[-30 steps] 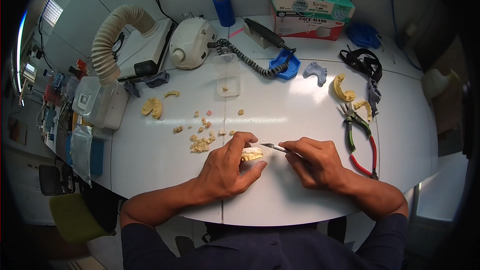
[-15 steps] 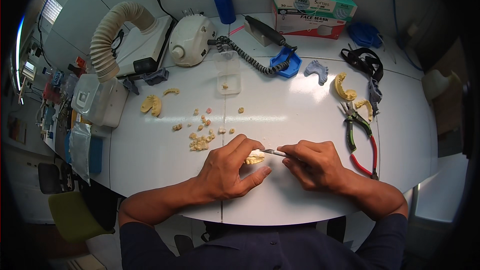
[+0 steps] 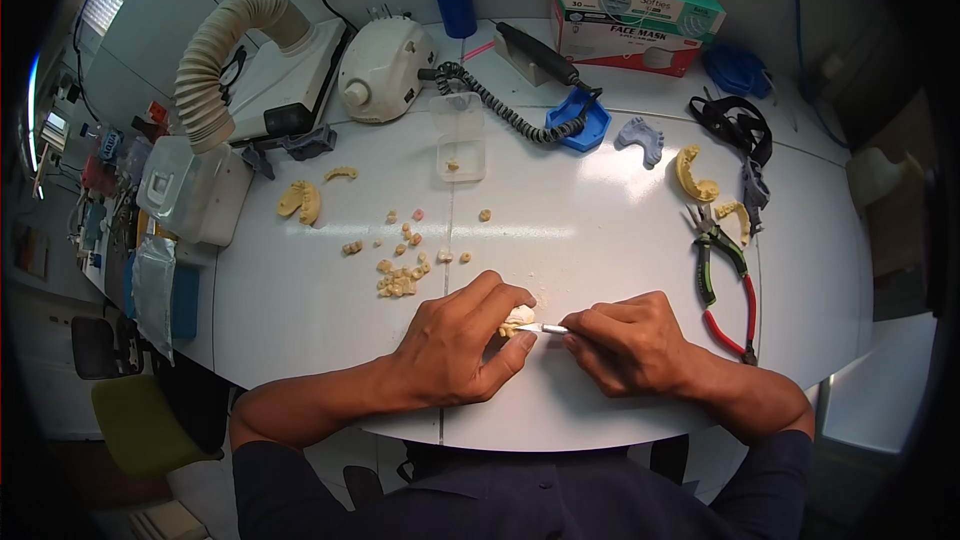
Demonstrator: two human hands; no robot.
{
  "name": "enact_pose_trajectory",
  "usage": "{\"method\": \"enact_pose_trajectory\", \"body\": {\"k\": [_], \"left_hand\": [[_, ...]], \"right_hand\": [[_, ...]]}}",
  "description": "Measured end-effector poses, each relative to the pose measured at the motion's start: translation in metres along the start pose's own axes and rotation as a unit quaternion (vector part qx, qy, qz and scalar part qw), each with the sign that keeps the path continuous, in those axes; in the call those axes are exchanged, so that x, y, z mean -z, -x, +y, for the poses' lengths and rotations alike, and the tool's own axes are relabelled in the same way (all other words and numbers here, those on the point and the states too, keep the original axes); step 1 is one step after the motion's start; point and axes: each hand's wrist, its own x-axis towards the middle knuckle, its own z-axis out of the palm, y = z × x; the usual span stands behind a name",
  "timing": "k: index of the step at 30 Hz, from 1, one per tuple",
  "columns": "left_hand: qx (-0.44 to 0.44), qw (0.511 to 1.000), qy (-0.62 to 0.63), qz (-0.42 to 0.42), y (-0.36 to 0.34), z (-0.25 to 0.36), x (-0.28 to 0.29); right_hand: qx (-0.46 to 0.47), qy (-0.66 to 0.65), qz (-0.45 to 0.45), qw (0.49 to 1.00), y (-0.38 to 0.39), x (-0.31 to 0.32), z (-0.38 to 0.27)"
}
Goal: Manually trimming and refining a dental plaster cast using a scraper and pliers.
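Low in the middle of the white table, my left hand (image 3: 462, 342) grips a small dental cast (image 3: 519, 316) between thumb and fingers. The cast is white on its upper side, with yellowish teeth along the near edge; the hand covers part of it. My right hand (image 3: 630, 345) is closed round the handle of a slim metal knife (image 3: 551, 329), possibly a scalpel. Its blade points left and meets the near side of the cast, close to my left thumb. White crumbs (image 3: 541, 295) lie on the table just beyond the cast.
Loose tooth pieces (image 3: 398, 282) are scattered left of centre, near a clear plastic box (image 3: 461, 159). Pliers (image 3: 724, 280) lie at the right, below yellow casts (image 3: 692, 178). Farther back are a corded handpiece (image 3: 537, 55), a white control unit (image 3: 384, 75) and a suction hose (image 3: 196, 60).
The knife has moved from the cast's upper white part to its near, toothed side. The cast has turned slightly in my left hand, and more white crumbs show beyond it.
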Motion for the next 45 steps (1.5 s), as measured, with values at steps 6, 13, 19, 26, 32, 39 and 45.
{"method": "enact_pose_trajectory", "body": {"k": [6,13,19,26,32,39,45], "left_hand": [[0.001,1.000,-0.001,0.003,0.0003,0.0004,-0.0006],[0.010,1.000,-0.004,0.001,0.0000,-0.0001,-0.0003],[0.007,1.000,0.002,0.012,-0.0003,-0.0001,-0.0013],[0.002,1.000,-0.005,0.021,0.0004,-0.0014,-0.0039],[0.006,1.000,-0.015,0.021,0.0006,-0.0009,-0.0045],[0.001,1.000,-0.006,0.022,0.0009,-0.0014,-0.0042],[0.005,1.000,0.002,0.016,0.0017,-0.0021,-0.0058]], "right_hand": [[0.003,0.006,0.005,1.000,0.0000,-0.0007,-0.0004],[0.009,0.036,0.001,0.999,0.0015,-0.0023,-0.0040],[0.015,0.041,0.009,0.999,0.0016,-0.0026,-0.0067],[0.014,0.052,-0.001,0.999,0.0015,-0.0020,-0.0064],[0.012,0.055,0.001,0.998,0.0012,-0.0020,-0.0068],[0.013,0.053,0.003,0.998,0.0008,-0.0023,-0.0066],[0.011,0.047,0.010,0.999,0.0014,-0.0034,-0.0062]]}}
